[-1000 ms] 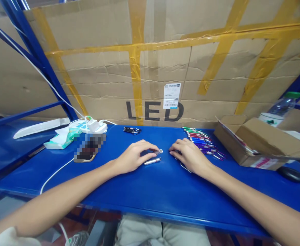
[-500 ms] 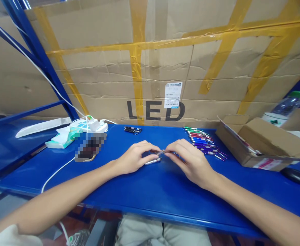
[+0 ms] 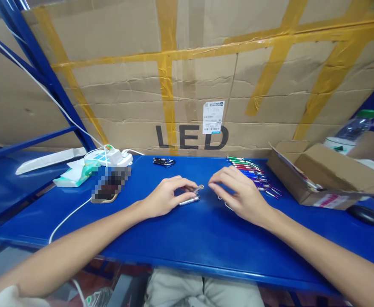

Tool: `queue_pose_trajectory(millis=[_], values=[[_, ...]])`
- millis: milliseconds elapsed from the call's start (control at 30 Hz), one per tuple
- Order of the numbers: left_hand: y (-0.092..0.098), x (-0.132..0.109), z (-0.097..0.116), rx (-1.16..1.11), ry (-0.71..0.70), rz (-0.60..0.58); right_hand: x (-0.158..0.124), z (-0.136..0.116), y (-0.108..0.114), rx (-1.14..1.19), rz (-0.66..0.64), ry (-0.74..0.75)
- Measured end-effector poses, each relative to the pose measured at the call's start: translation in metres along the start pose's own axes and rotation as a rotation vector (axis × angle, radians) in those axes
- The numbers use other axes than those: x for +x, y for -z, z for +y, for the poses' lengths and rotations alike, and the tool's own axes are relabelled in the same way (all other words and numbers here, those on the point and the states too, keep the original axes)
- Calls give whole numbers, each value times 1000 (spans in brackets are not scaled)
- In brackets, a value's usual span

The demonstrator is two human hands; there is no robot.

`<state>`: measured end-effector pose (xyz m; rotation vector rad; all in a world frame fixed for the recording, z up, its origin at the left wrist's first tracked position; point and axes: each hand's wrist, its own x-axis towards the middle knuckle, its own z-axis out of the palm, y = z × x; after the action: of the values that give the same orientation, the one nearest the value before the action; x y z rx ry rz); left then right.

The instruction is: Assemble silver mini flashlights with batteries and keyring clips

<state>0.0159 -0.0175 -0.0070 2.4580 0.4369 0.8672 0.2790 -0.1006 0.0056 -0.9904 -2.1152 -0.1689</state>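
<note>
My left hand [image 3: 166, 197] is closed, its thumb and fingers pinching a short clear tube-like piece [image 3: 199, 188] with a shiny end that points right. Just under those fingertips a silver pen [image 3: 189, 201] lies on the blue table [image 3: 187, 238]. My right hand [image 3: 238, 194] hovers a short gap to the right, thumb and fingertips drawn together. Whatever they may hold is too small to name. Thin pale curved bits show beneath that palm; I cannot tell whether they are held. Behind it lies a row of coloured pens [image 3: 249, 170], green, red, blue and purple.
Several black pens [image 3: 164, 162] lie at the back. On the left are a phone [image 3: 110, 185], a tissue pack [image 3: 75, 177] and a power strip [image 3: 119, 158] with cables. An open cardboard box [image 3: 324, 177], a mouse [image 3: 366, 214] and a bottle [image 3: 349, 132] stand right.
My right hand has drawn slightly away from the clear piece, opening a gap between the hands. My left hand still holds that piece. The view has shifted slightly.
</note>
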Motion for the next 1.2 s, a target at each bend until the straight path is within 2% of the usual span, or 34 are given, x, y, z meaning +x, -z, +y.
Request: queue_pose_trajectory(millis=[67, 200, 300, 400, 533, 600, 800, 1000, 1200], values=[[1, 0, -2, 33, -3, 12, -2, 10, 1, -108, -73, -102], [3, -1, -5, 58, -14, 19, -11, 34, 0, -184, -376, -236], [5, 0, -6, 83, -18, 27, -15, 42, -2, -113, -450, -232], [6, 0, -6, 97, -10, 28, -11, 36, -1, -35, -360, -234], [6, -1, -3, 79, -1, 4, 0, 12, 2, 184, -142, -320], [5, -1, 0, 44, 7, -19, 3, 0, 3, 264, -80, -282], [1, -1, 10, -88, 65, -55, 1, -13, 1, 180, -54, -96], [-2, 0, 12, -318, 269, -73, -6, -7, -6, 131, -76, -26], [0, 3, 15, -425, 348, -135, -7, -8, -6, -150, -90, 182]])
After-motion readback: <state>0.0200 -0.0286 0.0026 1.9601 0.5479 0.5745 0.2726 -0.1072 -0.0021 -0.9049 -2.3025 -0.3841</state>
